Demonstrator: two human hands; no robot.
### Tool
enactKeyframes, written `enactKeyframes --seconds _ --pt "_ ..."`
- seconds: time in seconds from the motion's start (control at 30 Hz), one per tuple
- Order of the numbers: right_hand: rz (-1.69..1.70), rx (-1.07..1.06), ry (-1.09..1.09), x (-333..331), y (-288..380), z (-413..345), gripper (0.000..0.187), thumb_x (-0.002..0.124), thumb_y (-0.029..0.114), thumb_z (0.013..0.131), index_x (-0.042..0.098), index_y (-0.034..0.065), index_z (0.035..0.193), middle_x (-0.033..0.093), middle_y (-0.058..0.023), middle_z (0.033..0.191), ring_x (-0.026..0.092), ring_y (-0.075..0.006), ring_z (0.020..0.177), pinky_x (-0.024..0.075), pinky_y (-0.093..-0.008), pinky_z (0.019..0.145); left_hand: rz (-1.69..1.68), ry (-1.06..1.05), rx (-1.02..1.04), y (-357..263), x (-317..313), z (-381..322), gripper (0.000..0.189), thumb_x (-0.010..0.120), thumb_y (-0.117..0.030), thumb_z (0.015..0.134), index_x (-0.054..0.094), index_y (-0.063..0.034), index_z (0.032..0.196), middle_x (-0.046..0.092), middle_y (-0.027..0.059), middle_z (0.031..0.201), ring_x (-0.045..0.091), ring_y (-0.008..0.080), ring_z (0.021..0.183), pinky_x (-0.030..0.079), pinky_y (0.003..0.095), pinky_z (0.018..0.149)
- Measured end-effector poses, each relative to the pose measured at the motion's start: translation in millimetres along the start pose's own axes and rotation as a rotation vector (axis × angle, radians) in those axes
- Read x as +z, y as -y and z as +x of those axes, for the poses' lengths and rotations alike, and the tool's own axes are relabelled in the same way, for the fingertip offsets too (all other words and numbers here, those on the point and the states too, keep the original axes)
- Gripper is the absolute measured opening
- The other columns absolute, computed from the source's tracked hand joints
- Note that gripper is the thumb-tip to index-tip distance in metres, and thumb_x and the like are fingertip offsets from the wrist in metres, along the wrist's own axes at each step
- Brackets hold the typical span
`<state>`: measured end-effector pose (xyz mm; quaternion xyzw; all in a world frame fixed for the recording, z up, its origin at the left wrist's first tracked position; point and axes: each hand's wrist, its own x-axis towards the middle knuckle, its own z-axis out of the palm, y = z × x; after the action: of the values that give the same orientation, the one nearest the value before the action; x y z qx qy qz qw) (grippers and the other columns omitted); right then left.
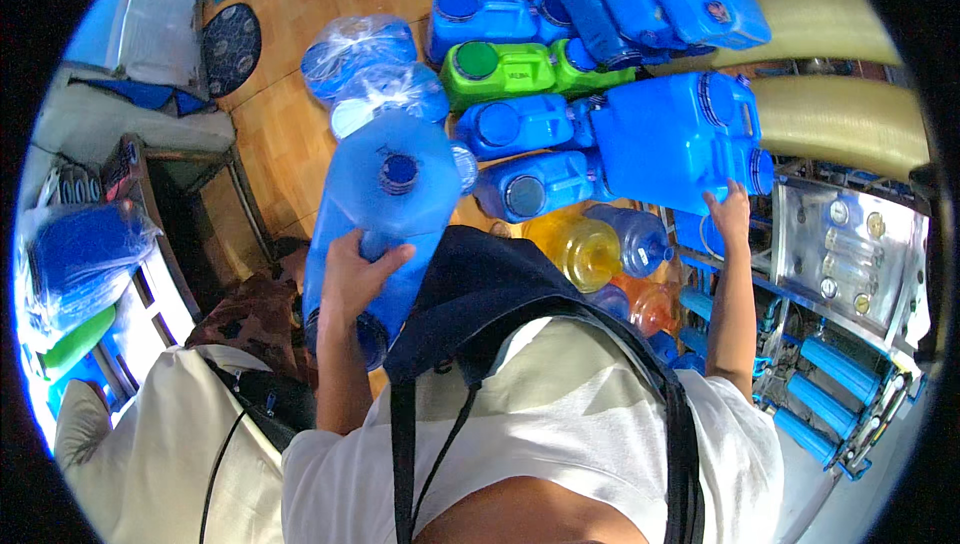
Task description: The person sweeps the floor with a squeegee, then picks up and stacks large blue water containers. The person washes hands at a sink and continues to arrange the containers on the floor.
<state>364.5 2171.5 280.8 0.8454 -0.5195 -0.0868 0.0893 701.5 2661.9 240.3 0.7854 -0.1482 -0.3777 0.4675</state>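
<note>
My left hand (365,272) is wrapped around the handle of a tall blue plastic water container (390,210) with a dark blue screw cap, close in front of me on the left. Its fingers are partly hidden behind the handle. At the right, my right hand (730,212) touches the near lower edge of a large blue jerrycan (652,143). Thumb and fingers are apart there, and whether they grip it is not plain. Between the two hands, blue jerrycans (551,176) stand in rows with a green jerrycan (517,68) among them.
Two blue containers wrapped in clear plastic (360,49) stand on the wood-look floor (277,131). Yellow (577,244) and orange round bottles (651,304) are near my front. Along the right are a steel gauge panel (851,251), blue filter housings (821,394) and yellowish tanks (832,116). Another person (172,446) is at left.
</note>
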Motion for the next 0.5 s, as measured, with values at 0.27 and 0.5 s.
enactKeyframes --seconds 0.27,0.5 --pt "0.075 0.010 -0.112 80 -64 100 0.065 0.071 0.025 0.074 0.048 -0.0048 0.127 0.048 -0.0276 0.130 0.041 -0.0366 0.127 0.0365 -0.0410 0.104 0.055 -0.181 -0.123 -32 27 -31 0.025 0.076 -0.021 0.075 0.063 -0.0021 0.086 0.057 0.0016 0.061 0.049 0.0091 0.046 0.039 0.0256 0.042" --pt "0.277 0.128 -0.039 89 -58 143 0.067 0.073 0.030 0.070 0.051 0.0000 0.125 0.060 -0.0245 0.115 0.057 -0.0386 0.108 0.0463 -0.0435 0.093 0.029 -0.260 -0.165 -37 38 -58 0.017 0.073 -0.016 0.079 0.058 -0.0071 0.081 0.054 -0.0022 0.062 0.046 0.0066 0.044 0.036 0.0222 0.040"
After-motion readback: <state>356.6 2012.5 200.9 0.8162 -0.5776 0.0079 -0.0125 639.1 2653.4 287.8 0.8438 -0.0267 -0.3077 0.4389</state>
